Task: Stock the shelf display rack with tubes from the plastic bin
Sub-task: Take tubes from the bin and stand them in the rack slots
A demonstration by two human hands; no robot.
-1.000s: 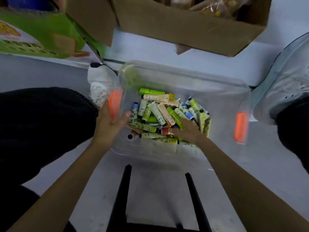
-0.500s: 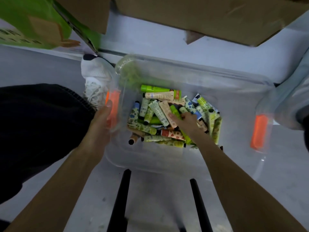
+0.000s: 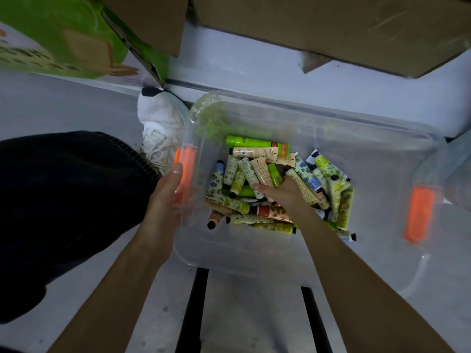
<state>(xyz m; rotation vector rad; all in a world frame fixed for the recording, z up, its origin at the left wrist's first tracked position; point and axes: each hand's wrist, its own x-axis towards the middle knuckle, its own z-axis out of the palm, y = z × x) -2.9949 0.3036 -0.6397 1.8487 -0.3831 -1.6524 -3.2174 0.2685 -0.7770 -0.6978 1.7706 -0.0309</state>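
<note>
A clear plastic bin [image 3: 318,115] stands on the pale floor, with an orange latch on each short side. A pile of small tubes [image 3: 244,171], green, cream, blue and floral, lies in its bottom. My left hand [image 3: 165,200] holds the bin's left wall at the orange latch [image 3: 187,166], fingers outside and thumb behind the plastic. My right hand [image 3: 285,194] is down inside the bin on top of the pile, its fingers curled round a few tubes near the middle. The shelf display rack is not in view.
A large cardboard box [image 3: 331,26] and a green printed carton [image 3: 58,39] stand beyond the bin. A white shoe [image 3: 160,128] and a black trouser leg [image 3: 63,200] lie left of it. Two black bars [image 3: 193,301] run along the floor below it.
My right hand has moved from the near side of the pile toward its middle and closed over tubes. My left hand has settled on the bin's left wall. The view has come closer.
</note>
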